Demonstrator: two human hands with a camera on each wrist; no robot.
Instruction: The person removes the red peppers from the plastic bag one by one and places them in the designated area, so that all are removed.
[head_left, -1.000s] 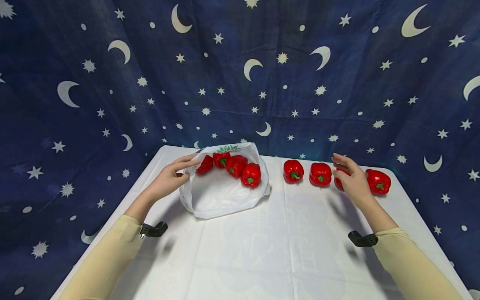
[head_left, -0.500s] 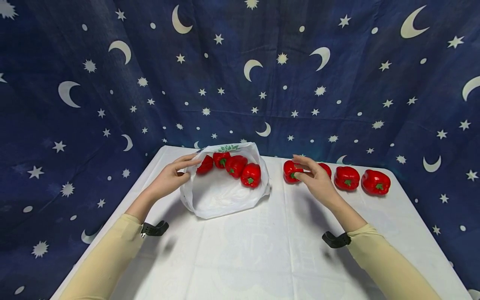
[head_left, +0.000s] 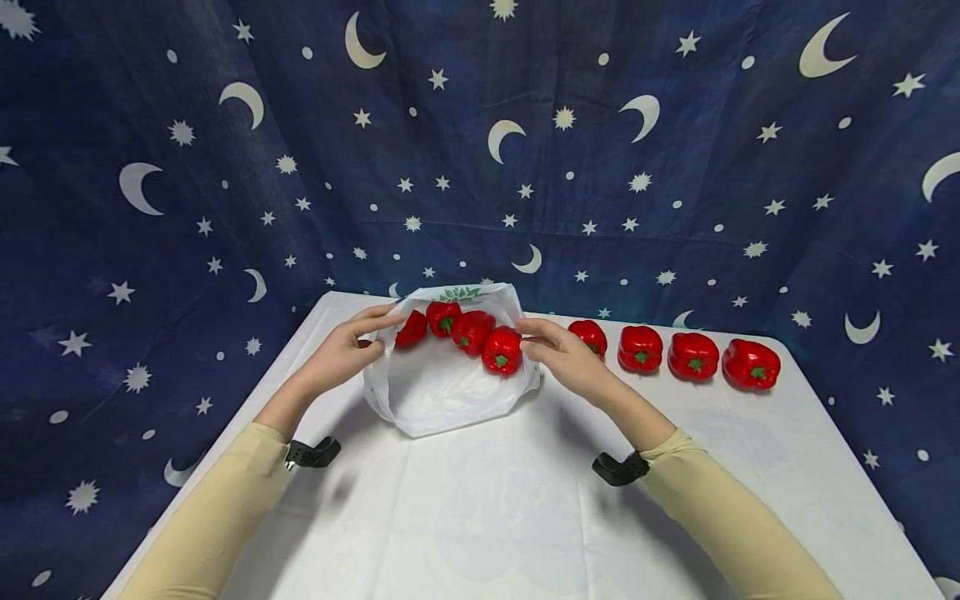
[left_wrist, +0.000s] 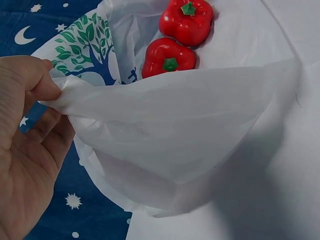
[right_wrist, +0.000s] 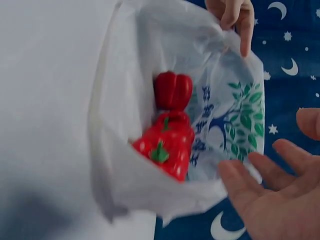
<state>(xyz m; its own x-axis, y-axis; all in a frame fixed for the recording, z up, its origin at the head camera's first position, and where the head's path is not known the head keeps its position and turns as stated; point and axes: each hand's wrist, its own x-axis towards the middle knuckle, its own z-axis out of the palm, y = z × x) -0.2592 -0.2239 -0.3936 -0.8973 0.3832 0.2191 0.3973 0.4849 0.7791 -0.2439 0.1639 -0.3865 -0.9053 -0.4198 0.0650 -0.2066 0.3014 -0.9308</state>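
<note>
A white plastic bag with a green and blue tree print lies open-mouthed on the table. Several red bell peppers with green stems are inside it. My left hand pinches the bag's left rim between thumb and fingers, plain in the left wrist view. At the opposite rim is my right hand, holding nothing. Its fingers are spread and relaxed beside the bag's edge in the right wrist view; whether they touch the plastic I cannot tell. Behind that hand, a bell pepper is partly hidden.
More red bell peppers stand in a row to the right of the bag. A white cloth covers the table. Behind and at the sides hangs a dark blue curtain with moons and stars.
My right hand has moved left from over the row of bell peppers to the bag's right rim, uncovering the peppers further right. My left hand stays on the bag.
</note>
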